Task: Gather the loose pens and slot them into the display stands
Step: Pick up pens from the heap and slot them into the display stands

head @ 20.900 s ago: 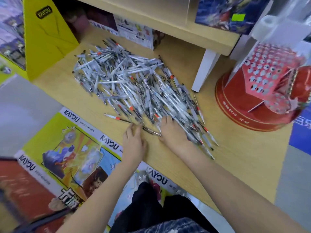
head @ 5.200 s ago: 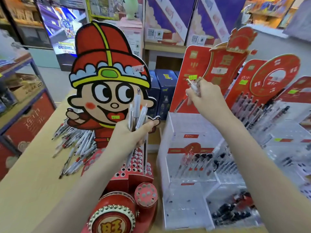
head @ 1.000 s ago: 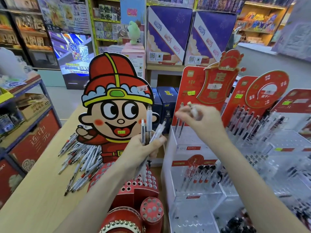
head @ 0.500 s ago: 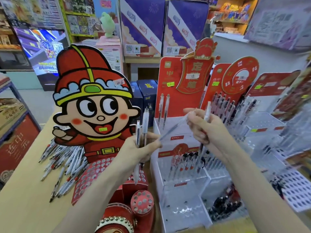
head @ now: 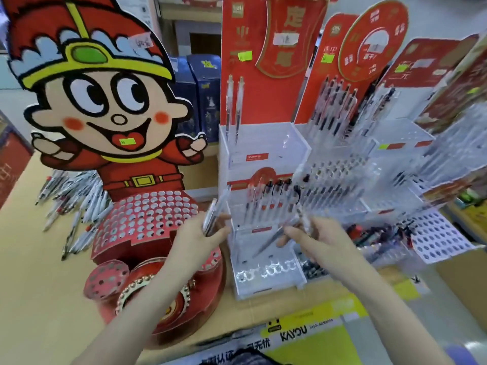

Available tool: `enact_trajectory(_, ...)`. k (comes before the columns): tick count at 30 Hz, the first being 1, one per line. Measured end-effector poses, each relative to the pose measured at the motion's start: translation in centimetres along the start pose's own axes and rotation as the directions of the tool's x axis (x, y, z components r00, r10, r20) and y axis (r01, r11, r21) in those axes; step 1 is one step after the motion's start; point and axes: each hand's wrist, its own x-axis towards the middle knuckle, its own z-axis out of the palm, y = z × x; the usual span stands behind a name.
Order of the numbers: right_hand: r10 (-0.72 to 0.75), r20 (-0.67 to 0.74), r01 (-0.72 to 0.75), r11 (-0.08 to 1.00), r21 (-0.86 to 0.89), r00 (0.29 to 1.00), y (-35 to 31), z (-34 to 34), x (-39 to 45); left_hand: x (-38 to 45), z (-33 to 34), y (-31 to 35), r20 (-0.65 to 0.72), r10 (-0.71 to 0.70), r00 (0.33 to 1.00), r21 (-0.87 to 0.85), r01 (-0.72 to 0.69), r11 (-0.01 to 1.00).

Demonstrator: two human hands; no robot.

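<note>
I see the clear acrylic stand (head: pixel 266 164) in the middle of the worktop (head: pixel 31 299). Just left of its front edge, my left hand (head: pixel 196 237) grips a small bundle of pens (head: pixel 214 212), fingers curled round them, tips pointing up. In front of the stand's middle tier, my right hand (head: pixel 320 239) pinches 1 pen (head: pixel 274 237) that slants down toward the lowest tier. 2 pens (head: pixel 234 106) stand in the stand's top row. Left of it stands the red cartoon stand (head: pixel 126 159), with the loose pen pile (head: pixel 71 206) behind that.

Stationery shop — pen display stands (head: pixel 266 196), price stickers (head: pixel 245 56)
</note>
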Motion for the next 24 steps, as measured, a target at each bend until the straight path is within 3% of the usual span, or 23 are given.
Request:
enact_trajectory(4, 0.026, -0.075, -0.046, 0.959, -0.279, 0.997, 4.2, 4.4, 0.4, -0.5, 1.2, -0.8, 0.003, 0.008, 1.000, 0.126, -0.008, 0.992)
enact_trajectory(10, -0.049, -0.112, -0.005, 0.896, -0.443, 0.993, 7.3, 8.0, 2.0, -0.9, 0.8, -2.7, -0.008, -0.170, 0.985, -0.112, 0.168, 0.979)
enact_trajectory(14, -0.077, -0.151, 0.003, 0.897, -0.442, 0.986, 7.1, 8.7, 3.0, -1.1, 0.3, -2.6, -0.024, -0.173, 0.985, -0.152, 0.168, 0.974)
enact_trajectory(19, -0.070, -0.046, 0.029, 0.803, -0.595, 0.996, 7.6, 9.9, 3.0, -1.4, -0.4, -2.7, -0.008, -0.160, 0.987, -0.169, 0.156, 0.973)
enact_trajectory(24, 0.002, -0.082, -0.049, 0.815, -0.578, 0.997, 8.9, 11.4, 3.2, -1.8, -0.9, -2.9, 0.033, -0.201, 0.979, -0.222, 0.203, 0.954)
